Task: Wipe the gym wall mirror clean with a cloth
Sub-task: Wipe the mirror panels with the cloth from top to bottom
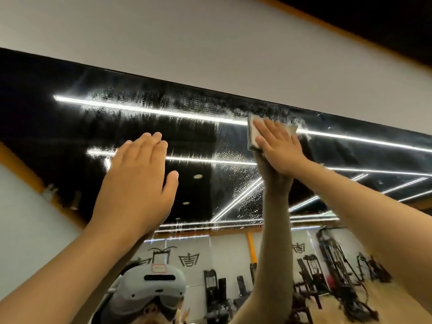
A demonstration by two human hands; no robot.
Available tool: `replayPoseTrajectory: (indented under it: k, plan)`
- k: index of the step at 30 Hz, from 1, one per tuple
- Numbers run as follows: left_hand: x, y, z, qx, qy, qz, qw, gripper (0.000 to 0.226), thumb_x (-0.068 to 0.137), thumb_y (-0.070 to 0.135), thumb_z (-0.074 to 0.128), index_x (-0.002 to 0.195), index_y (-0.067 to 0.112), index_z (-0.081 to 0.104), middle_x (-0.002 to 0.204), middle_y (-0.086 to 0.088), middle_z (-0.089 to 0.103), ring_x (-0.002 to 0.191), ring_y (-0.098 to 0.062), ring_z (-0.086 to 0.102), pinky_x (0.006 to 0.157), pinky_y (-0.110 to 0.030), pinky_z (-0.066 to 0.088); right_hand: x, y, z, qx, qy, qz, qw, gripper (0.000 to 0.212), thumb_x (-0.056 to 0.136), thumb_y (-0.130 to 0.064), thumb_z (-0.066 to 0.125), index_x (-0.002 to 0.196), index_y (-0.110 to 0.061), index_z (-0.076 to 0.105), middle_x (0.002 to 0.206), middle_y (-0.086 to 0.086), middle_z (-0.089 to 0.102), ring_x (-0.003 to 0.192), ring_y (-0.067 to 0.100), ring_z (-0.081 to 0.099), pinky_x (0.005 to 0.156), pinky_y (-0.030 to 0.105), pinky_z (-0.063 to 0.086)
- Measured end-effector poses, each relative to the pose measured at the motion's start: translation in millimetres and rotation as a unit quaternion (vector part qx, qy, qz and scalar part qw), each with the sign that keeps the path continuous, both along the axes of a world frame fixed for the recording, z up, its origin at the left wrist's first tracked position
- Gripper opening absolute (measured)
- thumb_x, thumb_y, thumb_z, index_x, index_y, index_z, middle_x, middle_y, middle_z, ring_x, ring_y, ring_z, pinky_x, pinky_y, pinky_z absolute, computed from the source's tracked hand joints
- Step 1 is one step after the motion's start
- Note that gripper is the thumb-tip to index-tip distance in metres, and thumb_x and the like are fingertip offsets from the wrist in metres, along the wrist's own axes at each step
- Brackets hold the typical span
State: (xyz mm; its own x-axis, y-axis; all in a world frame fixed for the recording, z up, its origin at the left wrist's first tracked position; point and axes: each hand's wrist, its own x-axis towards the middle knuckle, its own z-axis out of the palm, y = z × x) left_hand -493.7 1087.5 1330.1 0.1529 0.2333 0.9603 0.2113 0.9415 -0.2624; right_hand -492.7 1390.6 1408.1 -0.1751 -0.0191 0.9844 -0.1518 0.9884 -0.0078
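The cloth (253,134) lay flat under the right hand (278,148), whose straight, slightly spread fingers (268,132) pressed it to the mirror (70,125) just below the top edge, amid wet streaks (131,99). To the left of it, the left hand (138,181) was open, fingers together and holding nothing. It seemed to touch the glass, though that was unclear. Black characters (189,259) on the reflected wall were not legible.

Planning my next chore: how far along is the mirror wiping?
Roughly midway. The far left of the mirror looks streak-free. The right hand presses the cloth flat near the top edge. To do: smeary streaks along the top, droplets below the cloth.
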Motion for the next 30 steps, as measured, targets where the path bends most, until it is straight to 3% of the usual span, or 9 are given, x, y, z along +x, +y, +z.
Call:
replayPoseTrajectory:
  k: [5,11,18,23,27,30]
  plan:
    - [0,-1,0,-0.001,-0.004,0.005,1.000,0.068,0.092,0.044,0.027,0.146,0.005,0.042,0.153,-0.012,0.041,0.145,-0.027,0.032,0.122,-0.045,0.021,3,-5,49,-0.016,-0.007,-0.009,1.000,0.053,0.108,-0.042,0.016,0.156,-0.040,-0.004,0.167,-0.006,-0.007,0.153,0.018,-0.008,0.120,0.052,-0.005]
    - [1,-2,-1,-0.006,0.004,0.001,1.000,0.070,0.092,0.045,0.024,0.145,0.004,0.044,0.152,-0.013,0.042,0.145,-0.027,0.033,0.121,-0.044,0.020,3,-9,38,-0.002,-0.009,-0.005,1.000,0.052,0.107,-0.043,0.015,0.157,-0.039,-0.002,0.167,-0.005,-0.007,0.153,0.018,-0.008,0.120,0.053,-0.005]
    - [4,0,-2,-0.003,-0.008,-0.001,1.000,0.068,0.092,0.043,0.027,0.146,0.004,0.041,0.155,-0.013,0.038,0.147,-0.027,0.029,0.123,-0.044,0.017,6,-33,-95,0.122,0.002,0.026,0.992,0.056,0.094,-0.060,-0.001,0.149,-0.049,-0.008,0.162,-0.018,-0.013,0.150,0.007,-0.017,0.122,0.044,-0.009]
    - [5,0,-3,0.002,-0.018,-0.006,1.000,0.062,0.098,0.038,0.030,0.149,0.004,0.037,0.158,-0.012,0.033,0.149,-0.026,0.023,0.124,-0.043,0.013,5,-33,-182,0.169,-0.002,0.023,0.985,0.054,0.103,-0.055,0.009,0.155,-0.046,-0.004,0.164,-0.019,-0.012,0.151,0.008,-0.014,0.120,0.035,-0.012]
    - [6,1,-3,-0.002,-0.020,-0.009,1.000,0.062,0.098,0.039,0.031,0.150,0.005,0.035,0.159,-0.011,0.031,0.150,-0.025,0.021,0.124,-0.043,0.011,8,-33,-168,0.176,-0.013,0.036,0.984,0.054,0.099,-0.058,0.009,0.150,-0.055,-0.009,0.160,-0.027,-0.019,0.149,0.004,-0.020,0.119,0.033,-0.017]
    - [4,0,-3,0.001,-0.005,-0.010,1.000,0.063,0.097,0.040,0.027,0.148,0.005,0.038,0.157,-0.012,0.035,0.148,-0.026,0.025,0.123,-0.042,0.013,8,-44,-118,0.122,-0.019,0.041,0.992,0.053,0.089,-0.065,0.000,0.140,-0.064,-0.014,0.156,-0.030,-0.025,0.143,-0.003,-0.029,0.120,0.040,-0.016]
